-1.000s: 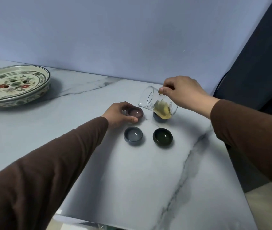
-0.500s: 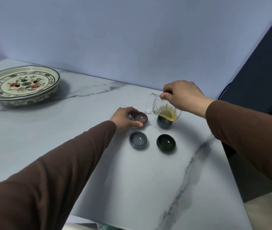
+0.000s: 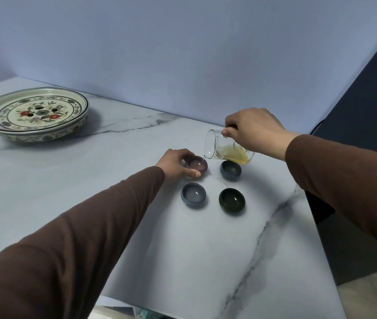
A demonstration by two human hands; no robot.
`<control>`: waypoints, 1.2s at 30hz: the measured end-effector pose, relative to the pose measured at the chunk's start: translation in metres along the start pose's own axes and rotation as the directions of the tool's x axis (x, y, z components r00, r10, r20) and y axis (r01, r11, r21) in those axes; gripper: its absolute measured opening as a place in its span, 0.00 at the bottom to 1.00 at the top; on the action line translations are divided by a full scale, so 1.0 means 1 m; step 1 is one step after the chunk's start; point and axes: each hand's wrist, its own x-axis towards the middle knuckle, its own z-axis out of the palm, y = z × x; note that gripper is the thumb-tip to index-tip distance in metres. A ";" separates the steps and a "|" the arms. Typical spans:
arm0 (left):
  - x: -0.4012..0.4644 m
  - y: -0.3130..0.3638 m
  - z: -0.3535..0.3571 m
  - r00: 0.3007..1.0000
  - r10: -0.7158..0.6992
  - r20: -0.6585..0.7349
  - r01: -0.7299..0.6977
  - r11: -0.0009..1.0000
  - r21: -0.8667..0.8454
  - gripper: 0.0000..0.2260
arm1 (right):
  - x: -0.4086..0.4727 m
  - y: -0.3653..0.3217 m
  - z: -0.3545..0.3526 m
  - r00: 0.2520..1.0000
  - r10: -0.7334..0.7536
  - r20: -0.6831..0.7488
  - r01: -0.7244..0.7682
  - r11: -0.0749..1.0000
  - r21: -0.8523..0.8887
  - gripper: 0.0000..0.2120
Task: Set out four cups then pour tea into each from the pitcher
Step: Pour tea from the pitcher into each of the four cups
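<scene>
Several small cups stand in a square on the marble table (image 3: 183,261): a maroon cup (image 3: 197,165) at back left, a dark blue cup (image 3: 230,170) at back right, a grey-blue cup (image 3: 193,195) at front left and a dark green cup (image 3: 232,200) at front right. My left hand (image 3: 175,166) grips the side of the maroon cup. My right hand (image 3: 253,132) holds a glass pitcher (image 3: 225,148) with yellow tea, tipped left, its spout over the maroon cup's rim. Liquid glints in the cups.
A large floral ceramic tray (image 3: 33,113) sits at the table's back left. A pale wall runs behind the table. The table's right edge drops off beside a dark panel (image 3: 367,88). The near edge lies below my left sleeve.
The pitcher has shifted left from above the dark blue cup and tipped further, bringing its spout to the maroon cup. My left hand has stayed on the maroon cup.
</scene>
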 end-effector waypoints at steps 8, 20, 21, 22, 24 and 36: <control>0.001 -0.001 -0.001 1.000 0.004 0.009 -0.004 1.000 0.027 0.28 | 0.007 -0.001 -0.008 0.999 -0.027 -0.020 0.026 0.999 -0.045 0.13; 0.003 -0.001 -0.001 1.000 -0.009 0.013 0.008 0.997 0.075 0.31 | 0.011 -0.004 -0.018 0.998 -0.053 -0.021 0.051 0.995 -0.080 0.13; 0.003 -0.001 0.000 1.000 -0.012 0.009 0.011 0.997 0.080 0.32 | 0.011 -0.004 -0.019 0.998 -0.055 -0.020 0.053 0.995 -0.082 0.13; 0.004 -0.002 0.000 1.000 -0.017 0.005 0.017 0.996 0.082 0.33 | 0.011 -0.004 -0.020 0.998 -0.058 -0.018 0.056 0.995 -0.085 0.13; 0.004 -0.002 0.000 1.000 -0.017 0.008 0.016 0.996 0.084 0.33 | 0.011 -0.005 -0.021 0.998 -0.064 -0.017 0.062 0.994 -0.089 0.12; 0.009 -0.008 0.002 0.999 -0.046 0.009 0.045 0.994 0.104 0.31 | 0.012 -0.011 -0.023 0.995 -0.102 -0.019 0.099 0.988 -0.115 0.13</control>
